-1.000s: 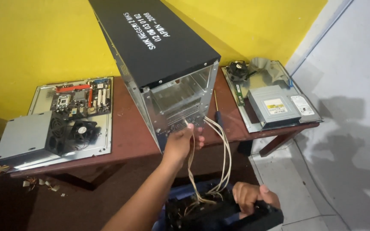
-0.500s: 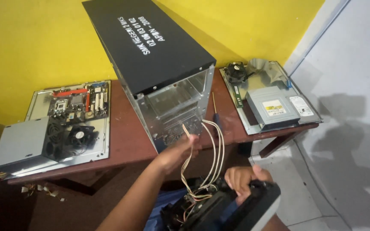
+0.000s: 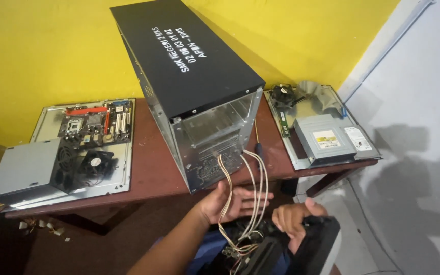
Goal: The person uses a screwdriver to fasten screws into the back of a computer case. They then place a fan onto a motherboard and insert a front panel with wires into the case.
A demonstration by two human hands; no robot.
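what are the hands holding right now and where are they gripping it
The right hand grips the black front panel by its top edge. The left hand lies open under the white cables, which drape across its palm, not clenched.

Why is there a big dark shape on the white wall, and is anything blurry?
Head view: that dark shape is a shadow cast on the white wall; the computer case looks sharp; the right hand and black front panel at the bottom edge look slightly soft.

Left hand point(image 3: 227, 203) lifts pale cables point(image 3: 254, 188) — right hand point(image 3: 294, 219) grips black panel point(image 3: 317, 244).
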